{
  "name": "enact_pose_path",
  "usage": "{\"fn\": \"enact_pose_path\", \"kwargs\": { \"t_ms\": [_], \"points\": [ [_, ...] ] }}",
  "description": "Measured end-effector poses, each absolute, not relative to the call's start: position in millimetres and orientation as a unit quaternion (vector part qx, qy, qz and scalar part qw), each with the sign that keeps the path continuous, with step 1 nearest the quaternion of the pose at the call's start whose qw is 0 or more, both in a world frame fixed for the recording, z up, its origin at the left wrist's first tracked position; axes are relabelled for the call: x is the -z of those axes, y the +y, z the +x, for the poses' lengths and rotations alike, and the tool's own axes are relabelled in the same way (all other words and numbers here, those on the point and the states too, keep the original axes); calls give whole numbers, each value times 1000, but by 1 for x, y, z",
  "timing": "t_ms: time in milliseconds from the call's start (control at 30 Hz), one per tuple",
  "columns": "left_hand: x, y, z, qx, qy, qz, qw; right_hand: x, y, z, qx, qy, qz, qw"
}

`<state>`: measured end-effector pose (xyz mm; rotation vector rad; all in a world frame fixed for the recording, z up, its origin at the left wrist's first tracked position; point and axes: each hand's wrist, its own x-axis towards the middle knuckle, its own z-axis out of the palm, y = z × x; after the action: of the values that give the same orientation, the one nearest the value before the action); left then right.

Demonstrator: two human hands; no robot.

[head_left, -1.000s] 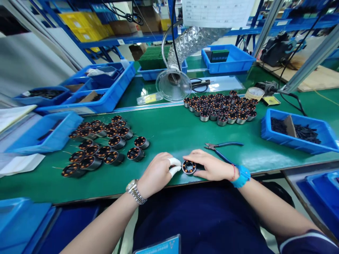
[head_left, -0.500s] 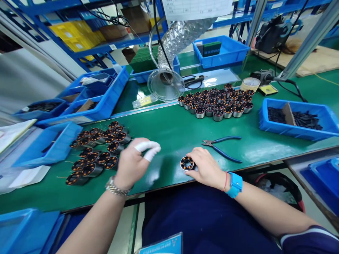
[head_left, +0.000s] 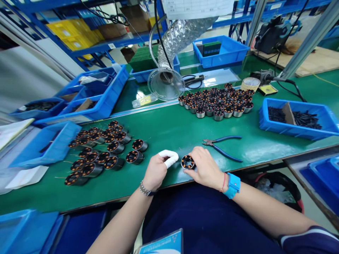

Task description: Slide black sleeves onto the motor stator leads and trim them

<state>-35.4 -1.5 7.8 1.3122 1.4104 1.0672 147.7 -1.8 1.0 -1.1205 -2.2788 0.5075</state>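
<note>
My right hand point(head_left: 205, 164) is closed around a motor stator point(head_left: 187, 162), a silvery ring with copper windings inside, held low at the bench's front edge. White covers wrap the thumb and forefinger of my left hand point(head_left: 160, 167), which are pinched together just left of that stator without touching it. Whatever the pinch holds, if anything, is too small to make out. Blue-handled cutting pliers point(head_left: 222, 146) lie spread on the bench beyond my right hand. To my left, several stators point(head_left: 91, 169) with loose wire ends stand grouped; two of them point(head_left: 135, 157) sit nearest my left hand.
Another block of stators point(head_left: 218, 104) stands farther back. A blue bin point(head_left: 299, 130) of dark slender parts is at the right; divided blue bins point(head_left: 106, 102) stand at the left. A clear extraction hood point(head_left: 166, 84) hangs over the back of the green bench point(head_left: 159, 123).
My left hand has moved right, from beside the left-hand group to near the held stator, uncovering two stators. My right hand keeps its hold almost in place.
</note>
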Motion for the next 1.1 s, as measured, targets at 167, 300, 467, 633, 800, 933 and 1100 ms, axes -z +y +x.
{"fn": "enact_pose_path", "kwargs": {
  "t_ms": [167, 300, 467, 633, 800, 933, 1100],
  "points": [
    [-18, 11, -54, -591, 565, 440, 371, 3, -4, 145, -163, -839, -442, 274],
    [-16, -4, -63, -443, 572, 664, 188, 5, -5, 148, -181, -823, -450, 296],
    [1, -25, -47, -307, 436, 838, 120, 3, -3, 152, -226, -829, -401, 317],
    [-2, -20, -39, -313, 431, 835, 137, 3, -2, 152, -239, -826, -396, 321],
    [-6, -20, -35, -342, 461, 791, 209, 4, -3, 152, -240, -825, -397, 324],
    [-4, -23, -29, -369, 472, 753, 271, 4, -3, 152, -239, -826, -398, 319],
    [-4, -22, -20, -440, 546, 555, 447, 2, -4, 150, -221, -834, -403, 304]
  ]
}}
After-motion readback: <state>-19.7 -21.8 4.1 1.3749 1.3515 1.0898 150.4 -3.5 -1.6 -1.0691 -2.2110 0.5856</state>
